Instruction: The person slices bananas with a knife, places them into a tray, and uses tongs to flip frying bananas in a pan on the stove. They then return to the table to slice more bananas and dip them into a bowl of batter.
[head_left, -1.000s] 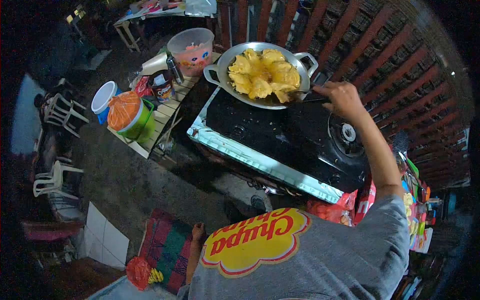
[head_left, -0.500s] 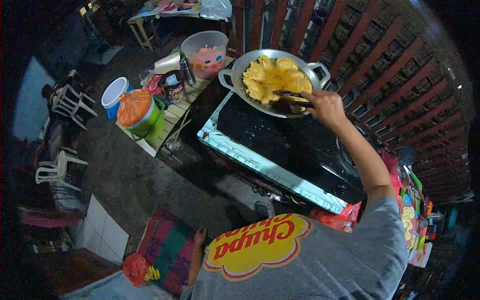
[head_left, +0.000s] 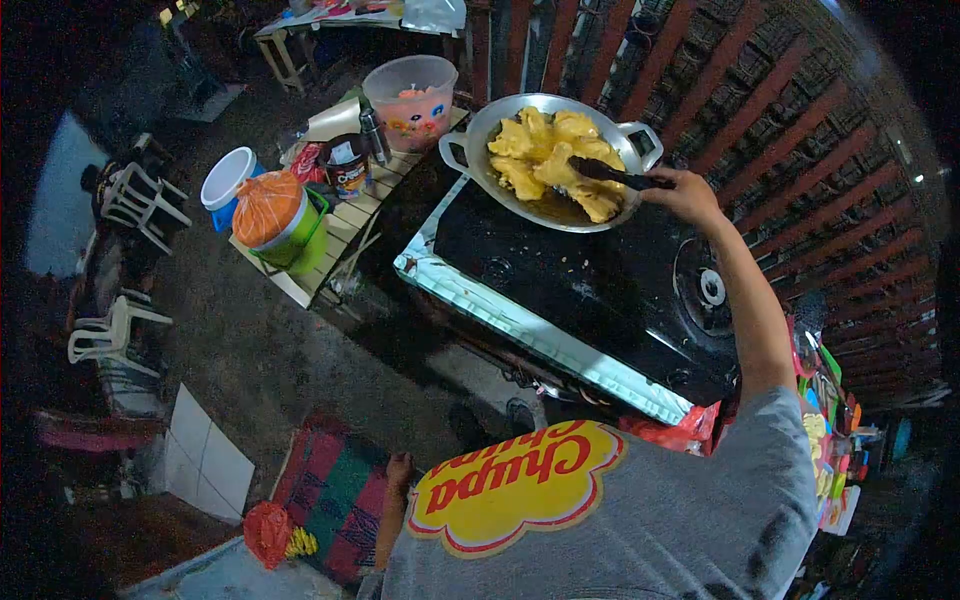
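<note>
My right hand [head_left: 688, 196] is closed on a pair of black tongs [head_left: 605, 172], held over a wide metal pan [head_left: 478, 172] with two loop handles. The tips of the tongs are at the yellow battered pieces [head_left: 520, 180] lying in oil in the pan. Whether a piece is pinched between the tips I cannot make out. The pan sits on a black stove [head_left: 560, 275] at its far left end. My left hand [head_left: 400, 470] hangs low beside my body, away from the stove; its fingers are too small and dark to read.
Left of the stove, a slatted bench [head_left: 345, 225] holds a clear tub [head_left: 410, 105], a thermos [head_left: 374, 136], a dark printed bucket [head_left: 346, 168] and a green container [head_left: 295, 235] with an orange-covered top. A slatted fence [head_left: 680, 90] rises behind. White chairs [head_left: 120, 335] stand at the left.
My right hand and the tongs have shifted right and slightly up. The battered pieces sit differently, with more oil showing near the pan's front edge.
</note>
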